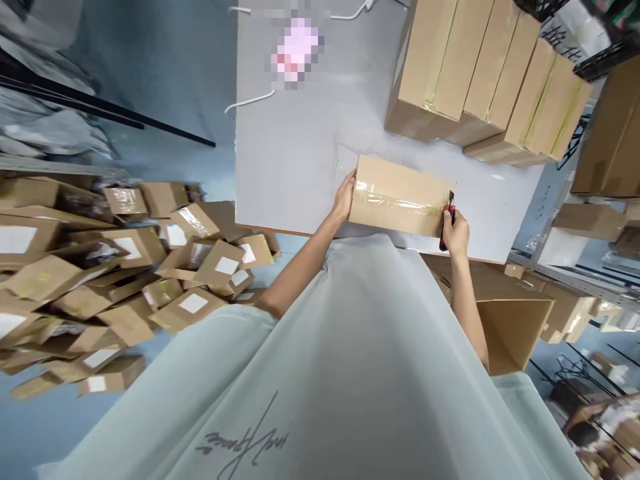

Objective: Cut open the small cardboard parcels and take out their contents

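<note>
A small cardboard box [400, 180], with clear tape along its top, lies near the front edge of the grey-white table [285, 160]. My left hand [345, 197] grips the left end of the box, its fingers partly hidden behind the edge. In my right hand [457, 233] is a red and black box cutter [445, 230], held at the right end of the box. The cutter's tip points away from me, along that end. Whether its blade is out, I cannot tell.
Several large taped cartons [450, 67] stand at the table's back right. A pixelated pink item [297, 50] and white cables [250, 101] are at the back left. Opened boxes [195, 267] are heaped on the floor at left. An open carton [515, 327] sits below the table's right side.
</note>
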`<state>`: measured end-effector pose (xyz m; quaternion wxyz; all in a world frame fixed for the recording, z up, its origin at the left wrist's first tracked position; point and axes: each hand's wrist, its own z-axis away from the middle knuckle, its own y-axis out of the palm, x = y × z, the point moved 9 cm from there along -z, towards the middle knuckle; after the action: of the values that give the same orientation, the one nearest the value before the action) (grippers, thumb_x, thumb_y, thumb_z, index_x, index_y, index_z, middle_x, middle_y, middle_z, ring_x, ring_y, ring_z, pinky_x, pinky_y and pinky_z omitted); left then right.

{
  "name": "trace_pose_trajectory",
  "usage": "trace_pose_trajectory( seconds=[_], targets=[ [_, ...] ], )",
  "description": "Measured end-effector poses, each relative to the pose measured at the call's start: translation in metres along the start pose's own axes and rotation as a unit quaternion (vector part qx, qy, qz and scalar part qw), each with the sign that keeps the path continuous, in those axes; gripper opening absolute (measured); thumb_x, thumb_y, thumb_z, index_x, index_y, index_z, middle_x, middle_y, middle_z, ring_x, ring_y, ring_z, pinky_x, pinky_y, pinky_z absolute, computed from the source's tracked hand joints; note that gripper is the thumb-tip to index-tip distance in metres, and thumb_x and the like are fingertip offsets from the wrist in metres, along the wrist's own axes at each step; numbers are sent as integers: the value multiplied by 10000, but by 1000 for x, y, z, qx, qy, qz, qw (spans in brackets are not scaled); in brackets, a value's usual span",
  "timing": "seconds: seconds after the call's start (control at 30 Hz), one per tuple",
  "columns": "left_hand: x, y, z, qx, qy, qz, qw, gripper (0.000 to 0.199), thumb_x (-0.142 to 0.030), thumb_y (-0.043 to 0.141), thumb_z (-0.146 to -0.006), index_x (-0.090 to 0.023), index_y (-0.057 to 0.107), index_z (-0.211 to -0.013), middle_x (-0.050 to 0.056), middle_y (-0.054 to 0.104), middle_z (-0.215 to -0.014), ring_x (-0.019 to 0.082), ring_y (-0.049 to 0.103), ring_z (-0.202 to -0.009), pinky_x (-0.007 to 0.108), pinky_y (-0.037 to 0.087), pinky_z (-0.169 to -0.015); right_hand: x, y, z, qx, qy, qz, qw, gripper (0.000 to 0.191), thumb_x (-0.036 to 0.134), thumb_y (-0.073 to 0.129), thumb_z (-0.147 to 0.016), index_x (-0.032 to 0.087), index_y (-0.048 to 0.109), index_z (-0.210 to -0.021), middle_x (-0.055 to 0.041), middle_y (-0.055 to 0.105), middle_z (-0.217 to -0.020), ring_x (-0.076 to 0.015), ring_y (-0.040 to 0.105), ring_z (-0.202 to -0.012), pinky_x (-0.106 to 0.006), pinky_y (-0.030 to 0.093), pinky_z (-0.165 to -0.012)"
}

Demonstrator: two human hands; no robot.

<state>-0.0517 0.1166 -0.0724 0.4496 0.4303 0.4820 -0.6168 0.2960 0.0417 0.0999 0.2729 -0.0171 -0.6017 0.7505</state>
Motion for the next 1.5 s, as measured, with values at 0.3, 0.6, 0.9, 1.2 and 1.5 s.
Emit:
trace_pose_trajectory(
  seconds=[0.3, 0.6, 0.9, 1.2, 1.5],
  targets=[
    [-58, -39, 35, 26, 31, 26, 999, 906, -896, 450, -1051, -301, 494, -1734, 155, 472, -1812, 335, 456, -1690, 521, 405, -1380, 92, -29, 27, -3, -108, 57, 992, 467, 353, 363, -1149, 163, 624, -1486, -182, 821, -1283, -280, 765, -1055, -365, 544, -933],
    [-66, -36, 38, 133, 77, -10, 988, 905, -843, 687, -964, -271, 605, -1662, 196, 431, -1808, 400, 388, -1717, 598, 336, -1405, 222, 40, 48, 178, -239, 289, 910, 456, 450, 345, -1231, 219, 705, -1392, -127, 828, -1238, -279, 761, -1031, -318, 421, -827],
    [-59, -31, 41, 145, 72, 35, 986, 827, -706, 746, -990, -290, 578, -1684, 175, 457, -1796, 394, 399, -1710, 598, 333, -1409, 243, 51, 44, 201, -225, 390, 870, 472, 393, 331, -1232, 170, 694, -1434, -187, 813, -1254, -302, 771, -1050, -357, 413, -850],
    [-54, -26, 39, 147, 79, 37, 985, 777, -595, 763, -1001, -294, 569, -1690, 160, 478, -1784, 378, 426, -1694, 584, 393, -1385, 259, 53, 47, 213, -228, 416, 854, 444, 267, 338, -1207, 143, 698, -1436, -235, 804, -1254, -332, 779, -1077, -394, 441, -902],
    [-54, -29, 41, 143, 64, 50, 986, 804, -632, 751, -987, -314, 562, -1701, 139, 521, -1752, 377, 455, -1672, 579, 431, -1364, 276, 63, 42, 241, -257, 427, 833, 512, 75, 304, -1133, 89, 708, -1445, -278, 800, -1277, -367, 761, -1177, -433, 444, -970]
  ],
)
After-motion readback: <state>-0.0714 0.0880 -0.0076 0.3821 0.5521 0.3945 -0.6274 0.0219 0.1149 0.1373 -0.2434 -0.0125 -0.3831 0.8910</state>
